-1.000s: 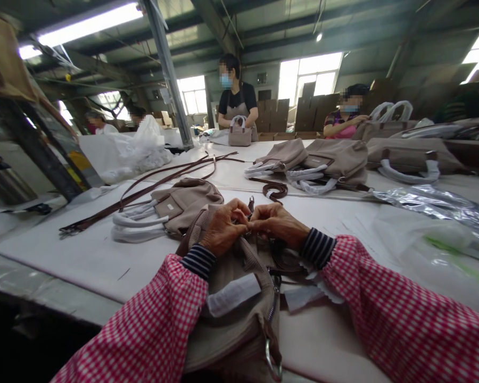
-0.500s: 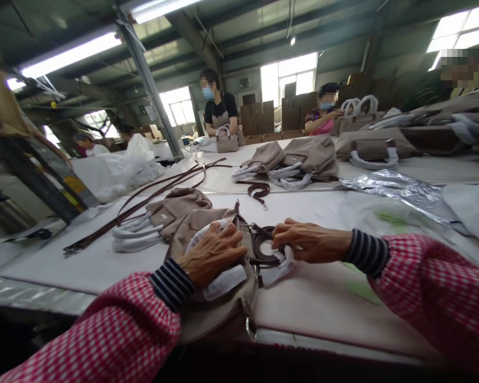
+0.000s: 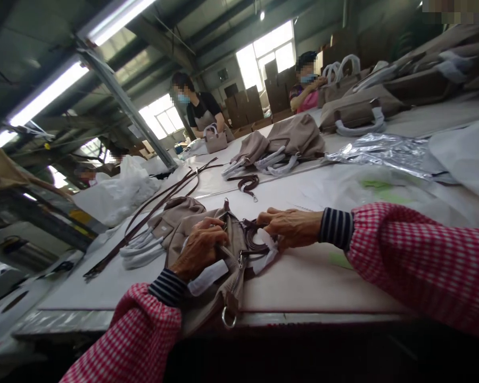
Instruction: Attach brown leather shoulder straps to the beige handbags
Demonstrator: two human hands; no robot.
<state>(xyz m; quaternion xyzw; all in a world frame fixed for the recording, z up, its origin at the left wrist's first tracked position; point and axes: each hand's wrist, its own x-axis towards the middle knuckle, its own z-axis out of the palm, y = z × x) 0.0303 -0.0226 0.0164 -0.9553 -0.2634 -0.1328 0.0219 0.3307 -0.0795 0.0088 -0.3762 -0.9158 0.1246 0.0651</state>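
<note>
A taupe handbag (image 3: pixel 199 315) lies on its side at the table's front edge, its zipped mouth (image 3: pixel 236 234) facing right and parted. My left hand (image 3: pixel 201 246) is closed on the upper rim of that mouth, the fingertips curled over the edge. A white-wrapped handle (image 3: pixel 208 277) shows just below this hand. My right hand (image 3: pixel 290 226) pinches a coiled dark brown strap (image 3: pixel 249 238) with white wrapping (image 3: pixel 268 258) around part of it. The coil sits right at the bag's mouth; how far inside it reaches I cannot tell.
Another taupe bag (image 3: pixel 179 210) lies beyond my left hand, near long brown straps (image 3: pixel 143 210). A second coiled strap (image 3: pixel 247 184) and more bags (image 3: pixel 297 135) lie farther back. Silver foil (image 3: pixel 387 151) and clear plastic (image 3: pixel 407 197) spread at right. Two masked co-workers stand across the table.
The view has tilted and shifted. My left hand has moved to the mouth's rim, and the mouth gapes wider. My right hand has brought the coiled strap closer against the bag.
</note>
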